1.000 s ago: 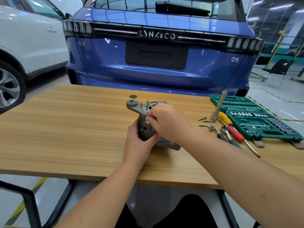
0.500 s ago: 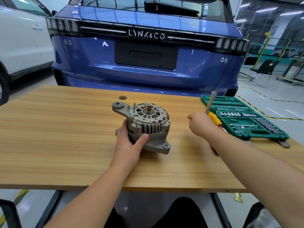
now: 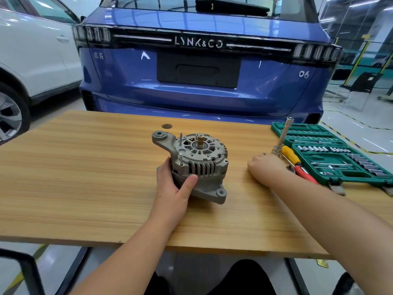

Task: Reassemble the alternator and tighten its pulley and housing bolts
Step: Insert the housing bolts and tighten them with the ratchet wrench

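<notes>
Alternator (image 3: 198,167) stands near the middle of the table (image 3: 85,167), shaft end up, no pulley on the brass-coloured shaft (image 3: 200,139). Two long housing bolts (image 3: 180,158) stick up proud of the casing on its left side, not run down.

Left hand (image 3: 173,186) grips the casing from the near left, thumb across the vent slots, fingers round the back. Right hand (image 3: 266,167) is down on the table to the right, well apart from the alternator, next to the loose tools; fingers point away from camera, so cannot tell whether they pinch anything.

Step in hand, as judged: fetching the next housing bolt or a driver. Housing bolts only started; pulley not yet fitted.

Next move calls for: a clean pick among small items lying close together, then carrying it back to the casing while the left hand holds the body against turning.

Room and edges:
- Socket driver (image 3: 281,135) stands tilted just beyond the right hand, easy to knock over.
- Yellow and red screwdrivers (image 3: 297,165) lie between the hand and the green socket case (image 3: 340,158), which sits by the right edge.
- Bare wood between alternator and right hand, and wide to the left.
- Small dark disc (image 3: 166,126) lies near the far edge.
</notes>
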Tool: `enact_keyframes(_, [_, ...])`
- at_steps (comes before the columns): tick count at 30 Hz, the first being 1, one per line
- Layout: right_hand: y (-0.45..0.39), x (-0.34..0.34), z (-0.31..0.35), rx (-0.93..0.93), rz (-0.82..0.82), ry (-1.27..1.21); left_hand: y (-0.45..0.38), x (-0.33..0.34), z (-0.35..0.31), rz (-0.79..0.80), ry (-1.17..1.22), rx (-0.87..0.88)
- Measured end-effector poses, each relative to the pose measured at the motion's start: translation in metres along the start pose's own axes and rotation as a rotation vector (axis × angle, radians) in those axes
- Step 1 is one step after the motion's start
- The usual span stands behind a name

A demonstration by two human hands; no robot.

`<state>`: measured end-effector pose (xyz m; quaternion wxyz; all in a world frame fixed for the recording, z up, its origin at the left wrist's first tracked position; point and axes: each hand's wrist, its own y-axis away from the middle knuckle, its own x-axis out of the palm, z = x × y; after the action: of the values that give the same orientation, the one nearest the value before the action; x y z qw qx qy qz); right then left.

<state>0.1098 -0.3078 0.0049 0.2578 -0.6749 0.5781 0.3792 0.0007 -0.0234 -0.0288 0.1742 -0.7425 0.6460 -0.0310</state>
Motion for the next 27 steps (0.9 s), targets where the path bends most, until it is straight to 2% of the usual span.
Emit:
enact_keyframes(4, [-0.001, 0.004, 0.011, -0.044, -0.132, -0.025, 0.001, 0.001, 0.000, -0.006, -0.012, 0.001])
enact_keyframes(7, [-0.001, -0.004, 0.023, 0.032, -0.167, -0.270, 0.003, 0.003, -0.001, 0.001, 0.002, -0.018])
enact_keyframes(11, [0.016, -0.032, 0.031, 0.268, -0.261, -0.951, 0.003, 0.004, 0.000, -0.021, 0.049, -0.053])
enact_keyframes(14, [0.041, -0.061, 0.029, 0.416, -0.339, -1.695, 0.000, 0.004, 0.003, -0.075, 0.063, -0.086])
enact_keyframes(16, [0.061, -0.083, 0.025, 0.458, -0.356, -2.108, -0.003, 0.004, 0.006, -0.141, 0.049, -0.115])
enact_keyframes(17, [0.068, -0.093, 0.024, 0.438, -0.364, -2.204, -0.004, 0.004, 0.007, -0.175, 0.048, -0.131])
enact_keyframes(19, [0.082, -0.110, 0.023, 0.339, -0.363, -2.194, -0.005, 0.002, 0.008, -0.224, 0.056, -0.169])
enact_keyframes(21, [0.090, -0.122, 0.027, 0.226, -0.340, -2.033, -0.006, 0.001, 0.009, -0.246, 0.070, -0.196])
enact_keyframes(27, [0.101, -0.147, 0.052, -0.044, -0.402, -1.212, 0.001, 0.000, -0.002, -0.105, 0.127, -0.142])
